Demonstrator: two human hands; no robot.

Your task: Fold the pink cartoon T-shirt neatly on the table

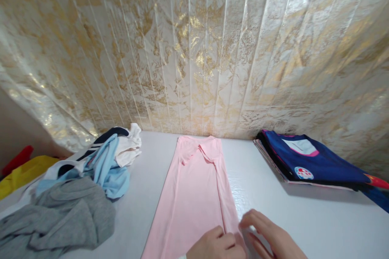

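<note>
A pink shirt (194, 198) lies lengthwise on the table, its two sides folded inward into a long narrow strip. At its far end, loose flaps of the cloth meet in the middle. My left hand (217, 245) rests on the near right part of the shirt, with its fingers curled into the cloth. Just beyond the right edge is my right hand (273, 236), its thumb and fingers bent but apart. The near end of the shirt runs out of view at the bottom.
Rumpled clothes lie on the left: a grey garment (75, 214), a light blue one (114, 178), white and dark pieces, and a yellow one (27, 172). A folded stack topped by a navy shirt (331, 162) sits right on the white table (255, 186). A gold-patterned curtain (194, 48) hangs behind.
</note>
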